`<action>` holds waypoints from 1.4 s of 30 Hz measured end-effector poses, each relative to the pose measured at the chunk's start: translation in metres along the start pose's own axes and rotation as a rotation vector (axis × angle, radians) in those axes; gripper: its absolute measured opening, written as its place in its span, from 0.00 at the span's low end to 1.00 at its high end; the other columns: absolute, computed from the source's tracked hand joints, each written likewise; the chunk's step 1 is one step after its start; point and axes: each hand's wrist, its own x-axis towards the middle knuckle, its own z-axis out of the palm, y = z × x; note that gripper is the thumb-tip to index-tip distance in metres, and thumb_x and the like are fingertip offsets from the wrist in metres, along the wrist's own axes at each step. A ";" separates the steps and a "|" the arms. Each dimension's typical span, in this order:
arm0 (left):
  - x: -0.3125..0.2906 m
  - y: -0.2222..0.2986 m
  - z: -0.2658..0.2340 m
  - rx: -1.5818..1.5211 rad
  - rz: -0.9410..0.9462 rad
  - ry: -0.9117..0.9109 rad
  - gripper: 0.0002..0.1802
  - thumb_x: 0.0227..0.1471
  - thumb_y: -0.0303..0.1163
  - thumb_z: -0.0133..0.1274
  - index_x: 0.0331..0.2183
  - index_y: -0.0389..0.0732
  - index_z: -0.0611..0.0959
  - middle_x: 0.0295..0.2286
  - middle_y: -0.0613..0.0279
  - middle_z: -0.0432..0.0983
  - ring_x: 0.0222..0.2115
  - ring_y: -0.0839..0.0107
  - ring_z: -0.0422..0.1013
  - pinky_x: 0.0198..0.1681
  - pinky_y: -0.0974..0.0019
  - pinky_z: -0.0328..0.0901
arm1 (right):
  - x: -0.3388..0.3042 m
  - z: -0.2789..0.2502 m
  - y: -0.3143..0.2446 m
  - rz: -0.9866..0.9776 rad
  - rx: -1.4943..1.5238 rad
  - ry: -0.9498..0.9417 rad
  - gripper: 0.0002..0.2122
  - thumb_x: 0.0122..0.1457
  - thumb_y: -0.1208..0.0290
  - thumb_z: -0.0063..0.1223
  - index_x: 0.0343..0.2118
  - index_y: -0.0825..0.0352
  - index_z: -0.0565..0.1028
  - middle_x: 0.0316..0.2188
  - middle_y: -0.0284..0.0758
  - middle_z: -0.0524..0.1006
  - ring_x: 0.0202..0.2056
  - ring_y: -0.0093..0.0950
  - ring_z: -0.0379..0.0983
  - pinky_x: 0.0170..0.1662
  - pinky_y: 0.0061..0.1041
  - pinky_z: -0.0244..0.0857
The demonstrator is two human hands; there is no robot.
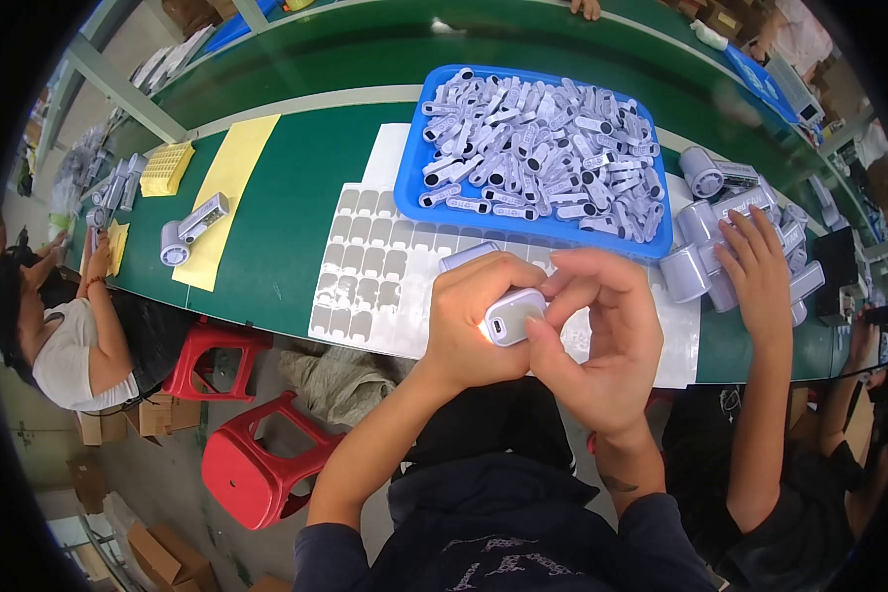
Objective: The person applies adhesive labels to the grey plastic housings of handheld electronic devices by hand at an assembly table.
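Between my hands is a white handheld fan, or a part of one, its rounded end (511,322) turned up with a grey face and a small dark port. My left hand (467,314) wraps round its body, which is mostly hidden in the palm. With curled fingers, my right hand (607,331) meets the same end, the thumb pressing on the grey face. Under and beyond my hands lies a white sheet with rows of grey rounded stickers (360,259). Just behind my left hand another pale casing (469,256) rests on the sheet.
A blue tray (411,187) heaped with small pale parts stands behind the sheet. At right, a co-worker's hand (755,257) touches piled white fans (686,273). Another fan (189,232) lies on yellow paper (237,163) at left. Red stools (242,474) stand below the table edge.
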 end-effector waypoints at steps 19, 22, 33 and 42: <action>0.023 0.017 -0.073 0.061 -0.181 0.104 0.12 0.38 0.21 0.63 0.29 0.38 0.78 0.25 0.62 0.75 0.26 0.75 0.73 0.31 0.71 0.66 | -0.016 -0.055 0.045 0.398 0.087 -0.089 0.11 0.57 0.80 0.54 0.44 0.69 0.75 0.37 0.30 0.77 0.29 0.15 0.68 0.37 0.18 0.64; 0.055 0.023 -0.127 0.277 -0.213 0.049 0.09 0.45 0.30 0.61 0.30 0.37 0.79 0.23 0.61 0.76 0.25 0.77 0.72 0.30 0.71 0.66 | -0.031 -0.109 0.035 0.334 -0.349 -0.052 0.09 0.58 0.79 0.53 0.42 0.70 0.75 0.32 0.29 0.71 0.34 0.18 0.67 0.40 0.17 0.62; 0.063 -0.102 -0.286 1.334 -0.576 0.039 0.19 0.47 0.45 0.54 0.32 0.39 0.84 0.27 0.45 0.81 0.31 0.48 0.77 0.36 0.50 0.72 | -0.028 -0.193 0.022 0.110 -0.910 -0.044 0.14 0.51 0.85 0.49 0.42 0.70 0.74 0.38 0.39 0.72 0.42 0.34 0.70 0.49 0.26 0.61; 0.059 -0.108 -0.242 1.137 0.138 0.251 0.09 0.46 0.32 0.62 0.30 0.42 0.80 0.33 0.59 0.77 0.38 0.57 0.71 0.43 0.57 0.62 | 0.002 -0.208 0.032 -0.111 -1.508 -0.316 0.19 0.49 0.83 0.49 0.45 0.63 0.77 0.56 0.41 0.68 0.64 0.46 0.55 0.64 0.47 0.48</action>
